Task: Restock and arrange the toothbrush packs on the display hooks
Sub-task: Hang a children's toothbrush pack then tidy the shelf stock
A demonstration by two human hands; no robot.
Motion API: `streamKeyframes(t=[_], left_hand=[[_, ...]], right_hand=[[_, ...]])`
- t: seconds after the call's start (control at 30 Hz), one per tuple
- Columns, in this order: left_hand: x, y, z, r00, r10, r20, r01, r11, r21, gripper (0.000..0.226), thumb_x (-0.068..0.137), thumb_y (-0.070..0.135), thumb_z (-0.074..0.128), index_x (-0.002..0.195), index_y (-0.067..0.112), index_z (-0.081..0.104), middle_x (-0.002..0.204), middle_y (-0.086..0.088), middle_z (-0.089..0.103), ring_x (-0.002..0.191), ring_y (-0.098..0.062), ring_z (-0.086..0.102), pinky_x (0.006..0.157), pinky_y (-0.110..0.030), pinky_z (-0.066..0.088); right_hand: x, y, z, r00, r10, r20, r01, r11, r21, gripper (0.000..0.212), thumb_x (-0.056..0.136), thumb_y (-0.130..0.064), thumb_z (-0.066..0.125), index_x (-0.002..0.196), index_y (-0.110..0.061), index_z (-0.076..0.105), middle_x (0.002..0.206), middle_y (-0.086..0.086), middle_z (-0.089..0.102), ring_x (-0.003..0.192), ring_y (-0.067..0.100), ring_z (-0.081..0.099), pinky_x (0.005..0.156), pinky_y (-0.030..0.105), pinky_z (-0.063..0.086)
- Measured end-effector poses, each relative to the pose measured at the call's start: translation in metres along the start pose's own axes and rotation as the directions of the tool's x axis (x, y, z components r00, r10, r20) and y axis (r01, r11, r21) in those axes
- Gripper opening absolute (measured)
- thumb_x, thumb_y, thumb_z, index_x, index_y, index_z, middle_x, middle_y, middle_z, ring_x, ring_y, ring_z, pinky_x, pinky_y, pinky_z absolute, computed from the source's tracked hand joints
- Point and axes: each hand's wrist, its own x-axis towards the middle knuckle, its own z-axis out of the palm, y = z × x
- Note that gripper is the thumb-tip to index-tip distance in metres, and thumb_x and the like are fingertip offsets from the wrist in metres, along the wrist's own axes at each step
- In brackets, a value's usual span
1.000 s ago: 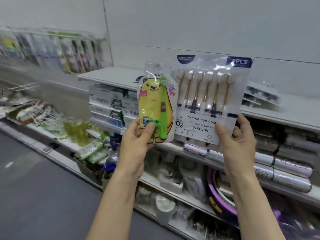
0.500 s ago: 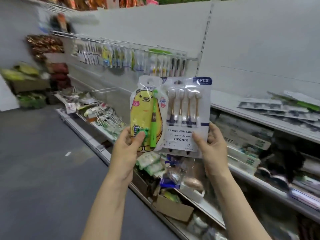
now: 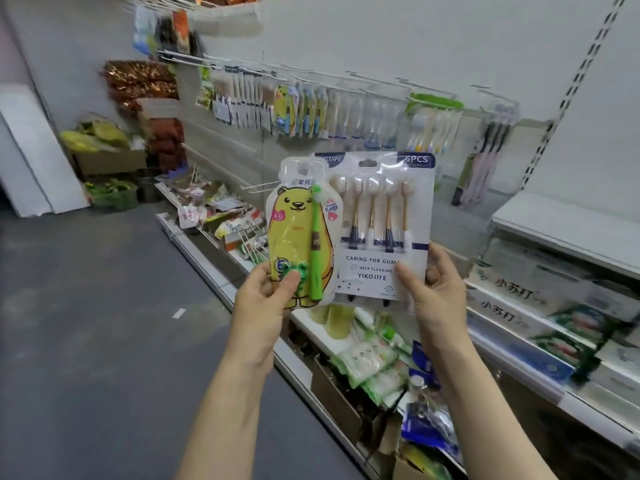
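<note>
My left hand pinches the bottom of a yellow bear-shaped kids' toothbrush pack holding a green brush. Beside it, my right hand grips the lower right corner of a clear multi-brush pack labelled YIKOJIFE, with gold-handled brushes inside. The bear pack overlaps the left edge of the multi-brush pack. Both are held upright in front of me. Behind them, a row of wire display hooks on the white back panel carries several hanging toothbrush packs.
White shelves on the right hold boxed goods. Lower shelves and open cartons below my hands are full of packets. Grey aisle floor lies to the left, with stacked goods at its far end.
My view has swung left along the aisle, bringing the hook row with its hanging packs closer. Both hands keep the same hold on their packs.
</note>
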Motion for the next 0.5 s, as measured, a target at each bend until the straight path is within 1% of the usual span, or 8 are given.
streamKeyframes(t=[0.03,0.1,0.17,0.23,0.33,0.4,0.5], left_hand=[[0.024,-0.002,-0.006,1.000,-0.002,0.003,0.002,1.000,0.009,0.026,0.092,0.013,0.064,0.117,0.016,0.062,0.100,0.001,0.076,0.098,-0.019,0.071,0.087,-0.033,0.053],[0.070,-0.001,-0.013,1.000,-0.005,0.014,0.005,0.999,0.032,0.027,0.091,0.012,0.065,0.118,0.015,0.062,0.101,0.001,0.076,0.099,-0.018,0.071,0.090,-0.035,0.053],[0.126,0.007,-0.018,1.000,0.001,0.026,-0.002,0.998,0.066,0.024,0.092,0.010,0.064,0.116,0.016,0.063,0.098,0.002,0.077,0.095,-0.016,0.072,0.087,-0.032,0.055],[0.187,0.019,-0.019,0.999,0.003,0.048,-0.007,0.996,0.093,0.023,0.092,0.009,0.064,0.113,0.019,0.064,0.098,0.002,0.077,0.093,-0.014,0.072,0.080,-0.028,0.057],[0.262,0.038,-0.019,0.997,0.013,0.082,-0.021,0.995,0.093,0.020,0.093,0.010,0.064,0.109,0.021,0.064,0.098,0.004,0.076,0.088,-0.008,0.072,0.070,-0.018,0.055],[0.301,0.044,-0.023,0.996,0.018,0.089,-0.027,0.995,0.098,0.020,0.092,0.011,0.064,0.109,0.021,0.064,0.096,0.007,0.076,0.090,-0.008,0.072,0.072,-0.018,0.054],[0.349,0.042,-0.033,0.995,-0.001,0.099,-0.007,0.997,0.080,0.023,0.091,0.009,0.065,0.111,0.020,0.064,0.099,0.004,0.077,0.092,-0.010,0.072,0.076,-0.021,0.054]], right_hand=[[0.018,0.012,0.015,1.000,0.003,-0.007,-0.003,1.000,0.019,0.047,0.087,-0.006,0.075,0.129,-0.020,0.060,0.116,0.007,0.073,0.102,0.022,0.072,0.080,0.031,0.060],[0.052,0.030,0.044,1.000,0.007,-0.010,-0.006,0.999,0.050,0.045,0.086,-0.005,0.075,0.122,-0.028,0.061,0.112,0.005,0.074,0.098,0.019,0.073,0.075,0.026,0.059],[0.096,0.045,0.080,1.000,0.011,-0.028,-0.010,0.999,0.047,0.043,0.085,-0.006,0.076,0.115,-0.033,0.060,0.112,0.005,0.074,0.099,0.018,0.073,0.077,0.028,0.059],[0.144,0.054,0.114,0.999,0.020,-0.032,-0.018,0.998,0.061,0.041,0.085,-0.006,0.076,0.112,-0.033,0.060,0.112,0.004,0.074,0.100,0.017,0.072,0.079,0.028,0.059],[0.206,0.059,0.157,0.999,0.013,-0.039,-0.010,0.997,0.082,0.039,0.085,-0.005,0.075,0.111,-0.030,0.059,0.108,0.000,0.075,0.095,0.012,0.073,0.073,0.022,0.057],[0.239,0.064,0.181,0.999,0.012,-0.040,-0.009,0.996,0.087,0.038,0.086,-0.005,0.074,0.112,-0.028,0.059,0.105,0.000,0.075,0.092,0.010,0.073,0.070,0.019,0.057],[0.274,0.075,0.209,0.999,0.015,-0.036,-0.013,0.999,0.048,0.039,0.086,-0.005,0.075,0.116,-0.024,0.059,0.106,0.000,0.076,0.094,0.012,0.073,0.072,0.021,0.058]])
